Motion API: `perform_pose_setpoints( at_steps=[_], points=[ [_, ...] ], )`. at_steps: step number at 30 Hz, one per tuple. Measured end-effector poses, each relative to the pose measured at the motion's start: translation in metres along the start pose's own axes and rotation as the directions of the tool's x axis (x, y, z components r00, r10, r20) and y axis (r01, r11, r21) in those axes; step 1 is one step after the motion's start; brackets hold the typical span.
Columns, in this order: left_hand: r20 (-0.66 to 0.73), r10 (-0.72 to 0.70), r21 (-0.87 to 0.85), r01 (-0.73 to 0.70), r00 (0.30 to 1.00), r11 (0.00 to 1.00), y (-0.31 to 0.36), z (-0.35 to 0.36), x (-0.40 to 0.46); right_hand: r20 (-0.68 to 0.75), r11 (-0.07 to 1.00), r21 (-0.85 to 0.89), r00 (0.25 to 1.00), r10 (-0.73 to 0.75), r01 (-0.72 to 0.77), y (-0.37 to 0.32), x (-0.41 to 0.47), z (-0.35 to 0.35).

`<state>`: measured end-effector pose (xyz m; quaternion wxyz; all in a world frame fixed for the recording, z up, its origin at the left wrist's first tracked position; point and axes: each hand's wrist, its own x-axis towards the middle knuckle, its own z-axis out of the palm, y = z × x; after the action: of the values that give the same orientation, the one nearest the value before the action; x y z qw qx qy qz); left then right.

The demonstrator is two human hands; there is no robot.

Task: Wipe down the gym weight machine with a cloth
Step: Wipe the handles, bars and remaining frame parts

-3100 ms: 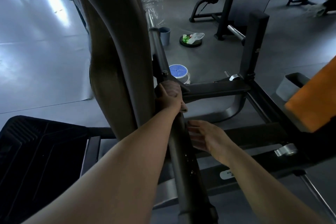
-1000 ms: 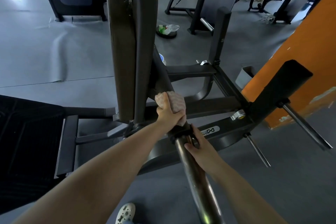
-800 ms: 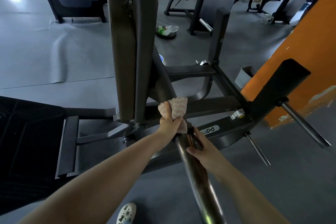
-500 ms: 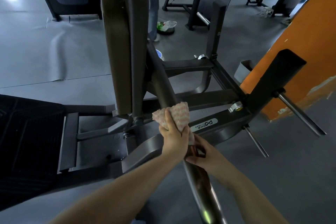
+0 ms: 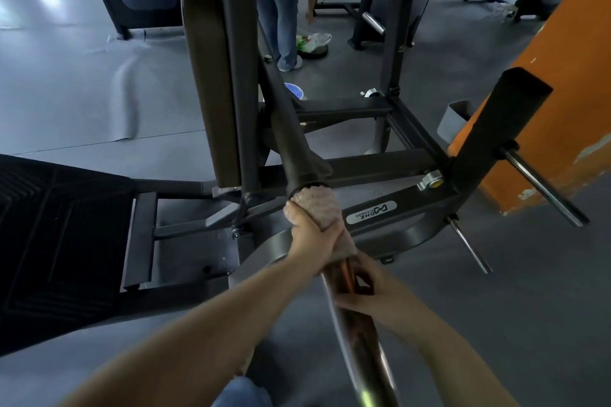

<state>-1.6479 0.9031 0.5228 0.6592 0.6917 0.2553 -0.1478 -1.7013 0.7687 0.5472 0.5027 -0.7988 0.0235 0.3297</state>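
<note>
While my right hand (image 5: 373, 294) curls around the chrome bar (image 5: 357, 334) to steady it, my left hand (image 5: 310, 235) clamps the pink cloth (image 5: 322, 205) around it for wiping

We're losing the bar (image 5: 358, 337) under the cloth (image 5: 322, 208) and off the bottom edge. The cloth is hiding the left hand's (image 5: 312, 236) fingers; the right hand's (image 5: 373, 296) fingertips are going behind the bar. The top edge is cutting off a bystander (image 5: 281, 6) at the legs. The label (image 5: 371, 212) text is reading too small for us.
</note>
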Motion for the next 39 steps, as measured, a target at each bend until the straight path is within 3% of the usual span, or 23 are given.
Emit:
perform_pose_setpoints(
  at_steps=[5, 13, 19, 30, 35, 39],
  points=[
    [-0.089, -0.072, -0.132, 0.060, 0.993, 0.990, 0.013, 0.000, 0.016, -0.028, 0.998, -0.063, 0.999, -0.020, 0.018, 0.004, -0.007, 0.008],
    [-0.159, 0.032, -0.034, -0.038, 0.987, 0.999, -0.008, 0.011, -0.006, -0.021, 0.997, 0.073, 0.999, -0.029, 0.031, 0.029, -0.037, 0.009],
    [-0.055, 0.036, -0.007, -0.037, 0.998, 0.999, -0.028, 0.015, -0.023, -0.079, 0.995, 0.102, 0.997, 0.019, -0.011, 0.048, -0.066, 0.014],
    [-0.033, 0.098, 0.121, -0.093, 0.995, 0.988, -0.038, 0.023, -0.068, -0.302, 1.000, -0.020, 0.953, -0.002, -0.004, 0.054, -0.105, 0.045],
    [0.042, 0.122, 0.138, -0.127, 0.992, 0.982, -0.069, 0.032, -0.112, -0.316, 0.992, -0.125, 0.948, -0.045, 0.006, 0.067, -0.136, 0.058],
    [0.084, 0.170, 0.111, -0.179, 0.982, 0.978, -0.090, 0.041, -0.136, -0.294, 0.995, -0.087, 0.954, -0.062, 0.038, 0.086, -0.155, 0.053]
  ],
)
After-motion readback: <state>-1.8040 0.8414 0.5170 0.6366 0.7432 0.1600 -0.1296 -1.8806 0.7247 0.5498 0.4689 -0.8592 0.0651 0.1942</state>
